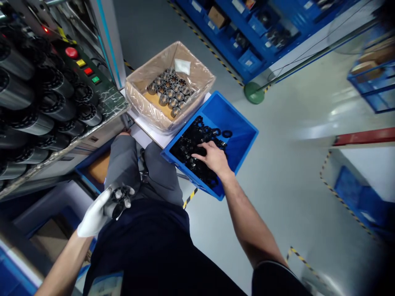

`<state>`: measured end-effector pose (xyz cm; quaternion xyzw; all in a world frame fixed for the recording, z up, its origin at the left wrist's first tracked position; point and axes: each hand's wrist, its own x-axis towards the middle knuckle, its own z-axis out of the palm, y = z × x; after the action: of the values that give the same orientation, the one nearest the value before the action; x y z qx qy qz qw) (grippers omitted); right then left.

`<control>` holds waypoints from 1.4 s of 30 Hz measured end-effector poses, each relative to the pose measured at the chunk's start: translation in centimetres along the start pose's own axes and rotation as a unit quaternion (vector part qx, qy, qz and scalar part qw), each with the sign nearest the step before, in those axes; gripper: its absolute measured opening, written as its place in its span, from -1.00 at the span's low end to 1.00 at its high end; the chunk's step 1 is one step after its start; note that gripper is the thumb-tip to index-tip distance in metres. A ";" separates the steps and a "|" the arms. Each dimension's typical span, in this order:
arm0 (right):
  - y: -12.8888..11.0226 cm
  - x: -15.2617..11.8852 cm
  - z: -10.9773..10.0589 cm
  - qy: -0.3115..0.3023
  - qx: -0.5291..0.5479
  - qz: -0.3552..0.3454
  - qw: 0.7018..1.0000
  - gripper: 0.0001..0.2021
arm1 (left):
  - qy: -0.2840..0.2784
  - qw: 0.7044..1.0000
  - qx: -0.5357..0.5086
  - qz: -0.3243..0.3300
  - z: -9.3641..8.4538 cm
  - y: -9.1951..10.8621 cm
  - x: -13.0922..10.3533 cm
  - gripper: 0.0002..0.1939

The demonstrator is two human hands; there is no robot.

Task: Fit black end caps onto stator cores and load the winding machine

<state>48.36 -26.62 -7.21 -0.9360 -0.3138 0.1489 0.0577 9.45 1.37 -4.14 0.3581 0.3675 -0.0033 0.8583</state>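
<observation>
My left hand (100, 209), in a white glove, is closed around a metal cylinder (109, 208) with black ring-shaped plastic at its top, held above my lap. Its fingers partly cover the cylinder, so I cannot tell whether it is a single part. My right hand (212, 158) is bare and reaches into a blue bin (239, 119). Thumb and forefinger stand apart just over a heap of small black ring-like parts (191, 144). No part shows in its grasp, though the other fingers are partly hidden.
A plastic-lined cardboard box (148, 111) holds rows of short metal cylinders (171, 93). At left, many taller metal cylinders (58, 105) crowd a green-topped bench (112, 100) by a red push button (71, 52). Blue shelving (228, 24) and a green pole base (254, 93) stand beyond.
</observation>
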 end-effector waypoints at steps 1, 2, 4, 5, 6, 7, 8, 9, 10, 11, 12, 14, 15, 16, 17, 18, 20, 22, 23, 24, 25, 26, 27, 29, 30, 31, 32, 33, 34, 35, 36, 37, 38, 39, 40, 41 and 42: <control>-0.2 0.1 0.1 -0.018 -0.013 -0.005 1.000 -0.55 | -0.020 1.000 0.021 0.007 -0.4 0.0 -0.1 -0.41; -0.5 0.2 0.2 -0.036 -0.024 -0.011 0.999 -0.56 | -0.041 0.998 0.043 0.014 -0.6 0.1 -0.1 -0.38; -0.9 0.2 0.2 -0.067 -0.044 -0.022 0.997 -0.56 | -0.084 0.992 0.085 0.039 -0.7 0.2 0.1 -0.33; -1.1 0.2 0.1 -0.083 -0.053 -0.026 0.995 -0.54 | -0.107 0.987 0.103 0.059 -0.5 0.2 0.3 -0.33; -1.1 0.1 -0.1 -0.097 -0.060 -0.029 0.993 -0.50 | -0.130 0.981 0.117 0.083 -0.3 0.2 0.5 -0.36; -1.2 0.0 -0.3 -0.110 -0.066 -0.032 0.991 -0.48 | -0.150 0.975 0.123 0.106 0.0 0.1 0.8 -0.38; -1.2 -0.1 -0.5 -0.123 -0.071 -0.034 0.989 -0.46 | -0.168 0.971 0.120 0.124 0.4 -0.1 1.0 -0.41; -1.2 -0.2 -0.7 -0.133 -0.074 -0.034 0.988 -0.46 | -0.182 0.968 0.108 0.133 0.7 -0.3 1.3 -0.43; -1.1 -0.3 -0.9 -0.142 -0.075 -0.034 0.986 -0.48 | -0.191 0.968 0.091 0.133 1.0 -0.6 1.6 -0.44; -1.1 -0.3 -1.1 -0.149 -0.076 -0.034 0.985 -0.50 | -0.196 0.969 0.073 0.129 1.2 -0.9 1.8 -0.44; -1.1 -0.4 -1.3 -0.154 -0.076 -0.033 0.985 -0.53 | -0.198 0.971 0.057 0.120 1.4 -1.2 2.0 -0.43; -1.0 -0.6 -1.5 -0.162 -0.074 -0.034 0.983 -0.58 | -0.198 0.974 0.038 0.098 1.5 -1.8 2.4 -0.35; -1.0 -0.7 -1.5 -0.164 -0.071 -0.036 0.983 -0.61 | -0.198 0.976 0.034 0.086 1.5 -2.0 2.5 -0.30; -1.0 -0.7 -1.5 -0.165 -0.067 -0.039 0.983 -0.63 | -0.200 0.977 0.030 0.073 1.4 -2.2 2.6 -0.27; -1.1 -0.8 -1.4 -0.164 -0.060 -0.042 0.984 -0.65 | -0.203 0.977 0.027 0.062 1.3 -2.3 2.7 -0.25; -1.1 -0.8 -1.3 -0.162 -0.051 -0.044 0.984 -0.65 | -0.207 0.977 0.026 0.051 1.1 -2.3 2.7 -0.23; -1.1 -1.0 -1.1 -0.153 -0.028 -0.042 0.987 -0.65 | -0.211 0.976 0.025 0.039 0.8 -2.4 2.8 -0.22; -1.2 -1.3 -0.8 -0.136 -0.002 -0.032 0.990 -0.68 | -0.209 0.977 0.023 0.037 0.5 -2.4 2.9 -0.23; -1.2 -1.6 -0.7 -0.125 0.013 -0.027 0.992 -0.72 | -0.206 0.978 0.021 0.038 0.4 -2.5 2.9 -0.25; -1.1 -1.8 -0.7 -0.112 0.030 -0.021 0.993 -0.76 | -0.204 0.978 0.017 0.040 0.3 -2.5 3.0 -0.27; -1.0 -2.2 -0.7 -0.096 0.050 -0.017 0.994 -0.79 | -0.203 0.978 0.012 0.043 0.3 -2.6 3.1 -0.28; -0.9 -2.6 -0.9 -0.078 0.074 -0.013 0.994 -0.79 | -0.201 0.978 0.007 0.047 0.4 -2.6 3.2 -0.31; -0.6 -3.0 -1.0 -0.058 0.101 -0.009 0.993 -0.77 | -0.199 0.978 0.000 0.056 0.6 -2.6 3.3 -0.33; -0.1 -3.9 -1.3 -0.020 0.164 0.000 0.986 -0.65 | -0.191 0.978 -0.020 0.078 1.2 -2.4 3.5 -0.38; 0.0 -4.3 -1.5 -0.007 0.197 0.006 0.980 -0.56 | -0.187 0.978 -0.032 0.088 1.6 -2.3 3.7 -0.40; 0.0 -4.8 -1.6 0.003 0.230 0.011 0.973 -0.48 | -0.186 0.977 -0.044 0.093 2.1 -2.1 3.8 -0.42; -0.2 -5.2 -1.8 0.008 0.261 0.013 0.965 -0.42 | -0.186 0.976 -0.056 0.096 2.6 -2.0 4.0 -0.43; -0.7 -5.7 -1.9 0.011 0.289 0.010 0.957 -0.40 | -0.188 0.975 -0.065 0.097 3.2 -1.8 4.2 -0.45; -1.5 -6.3 -2.1 0.012 0.314 0.002 0.949 -0.39 | -0.187 0.975 -0.070 0.097 3.8 -1.7 4.4 -0.47; -2.7 -6.9 -2.3 0.014 0.335 -0.012 0.942 -0.41 | -0.185 0.975 -0.071 0.100 4.4 -1.6 4.5 -0.49; -4.3 -7.5 -2.6 0.016 0.354 -0.030 0.935 -0.44 | -0.182 0.976 -0.066 0.104 5.1 -1.5 4.6 -0.48; -6.1 -8.1 -3.0 0.017 0.371 -0.051 0.927 -0.49 | -0.179 0.976 -0.057 0.107 5.8 -1.3 4.7 -0.46; -8.2 -8.7 -3.4 0.021 0.384 -0.077 0.920 -0.56 | -0.173 0.978 -0.045 0.107 6.5 -1.2 4.7 -0.42; -10.3 -9.2 -3.8 0.027 0.394 -0.106 0.913 -0.63 | -0.163 0.980 -0.028 0.107 7.3 -1.0 4.7 -0.39; -12.4 -9.6 -4.3 0.040 0.397 -0.141 0.906 -0.71 | -0.142 0.983 -0.008 0.115 8.0 -0.8 4.6 -0.39; -14.4 -9.8 -4.8 0.062 0.385 -0.183 0.903 -0.75 | -0.112 0.985 0.015 0.132 8.6 -0.6 4.6 -0.40; -16.0 -9.9 -5.2 0.079 0.374 -0.208 0.900 -0.75 | -0.078 0.983 0.039 0.159 9.2 -0.3 4.5 -0.42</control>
<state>33.34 -19.94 3.36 -0.7673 -0.4173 0.1657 0.4578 18.47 -3.39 -2.78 0.4437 0.2373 0.0910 0.8594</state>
